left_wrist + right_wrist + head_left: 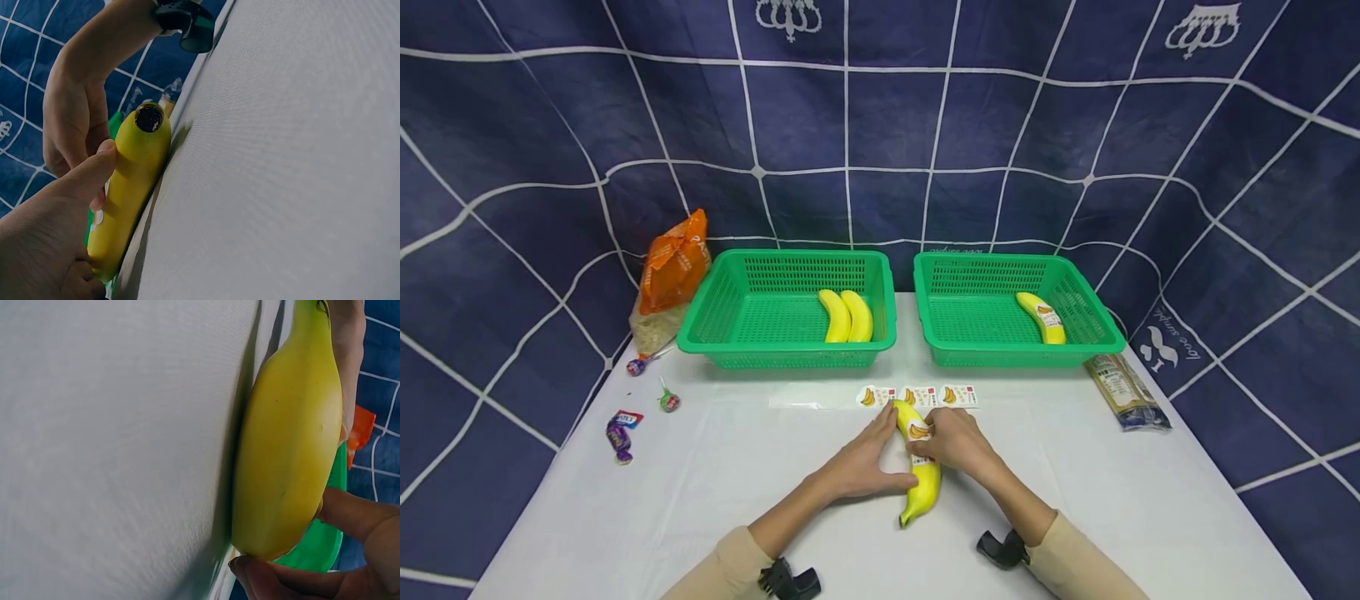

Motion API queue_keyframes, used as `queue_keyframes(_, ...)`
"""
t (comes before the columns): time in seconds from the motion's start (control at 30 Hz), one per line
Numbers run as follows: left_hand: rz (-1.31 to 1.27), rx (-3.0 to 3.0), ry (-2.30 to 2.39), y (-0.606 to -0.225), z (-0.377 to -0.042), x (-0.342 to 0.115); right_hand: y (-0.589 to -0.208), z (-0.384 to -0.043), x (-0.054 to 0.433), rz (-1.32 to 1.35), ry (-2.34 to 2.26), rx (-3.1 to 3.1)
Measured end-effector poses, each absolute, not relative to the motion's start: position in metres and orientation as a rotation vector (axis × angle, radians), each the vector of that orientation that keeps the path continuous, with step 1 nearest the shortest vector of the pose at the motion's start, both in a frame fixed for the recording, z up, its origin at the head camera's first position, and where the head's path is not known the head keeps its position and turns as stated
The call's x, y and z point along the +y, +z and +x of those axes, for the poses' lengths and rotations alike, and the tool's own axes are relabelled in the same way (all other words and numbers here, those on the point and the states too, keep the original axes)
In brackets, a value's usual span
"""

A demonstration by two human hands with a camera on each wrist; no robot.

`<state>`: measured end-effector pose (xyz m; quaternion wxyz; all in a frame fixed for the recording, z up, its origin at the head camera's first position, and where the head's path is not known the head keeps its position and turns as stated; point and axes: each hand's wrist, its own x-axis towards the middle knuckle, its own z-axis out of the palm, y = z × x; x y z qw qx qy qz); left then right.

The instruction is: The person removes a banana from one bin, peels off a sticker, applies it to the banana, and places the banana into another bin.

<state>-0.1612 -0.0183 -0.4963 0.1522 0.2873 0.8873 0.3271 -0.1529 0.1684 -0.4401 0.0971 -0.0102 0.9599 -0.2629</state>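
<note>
Banana (pixel 928 483), one: lay on the counter (pixel 715 517), lower centre of the frame, bearing a label (pixel 918 431).
Left hand (pixel 861 468): part-closed, thumb and fingers holding the banana along its left side.
Right hand (pixel 957 440): fingers bent, gripping the banana at the label.
Loose labels (pixel 911 397), three: in a row just above the banana.
Right basket (pixel 1022 358), upper right of centre: held one labelled banana (pixel 1034 306), apparently finished.
Left basket (pixel 790 358), upper left of centre: held two bananas (pixel 859 318), no labels visible, seemingly left to do. The banana in hand appeared nearly labelled, perhaps wanting only smoothing.
Sundries: orange bag (pixel 675 267) and sweets (pixel 619 442), left; packet (pixel 1122 387), right.
</note>
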Motion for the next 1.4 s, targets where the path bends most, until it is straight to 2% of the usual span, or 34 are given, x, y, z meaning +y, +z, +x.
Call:
queue_keyframes(0.3, 0.861, 2.532, 0.906, -0.492, -0.165, -0.02, -0.443, -0.151, 0.17, -0.004, -0.83, 2.849)
queue_keyframes(0.57, 0.922, 2.617, 0.953, -0.473, -0.186, -0.023, -0.444, -0.147, 0.172, -0.048, -0.854, 2.86)
queue_keyframes(0.9, 0.916, 2.802, 1.044, -0.44, -0.228, 0.026, -0.443, -0.149, 0.175, -0.083, -0.86, 2.882)
queue_keyframes(1.4, 0.655, 2.855, 1.14, -0.436, -0.28, 0.081, -0.445, -0.148, 0.171, -0.102, -0.827, 2.896)
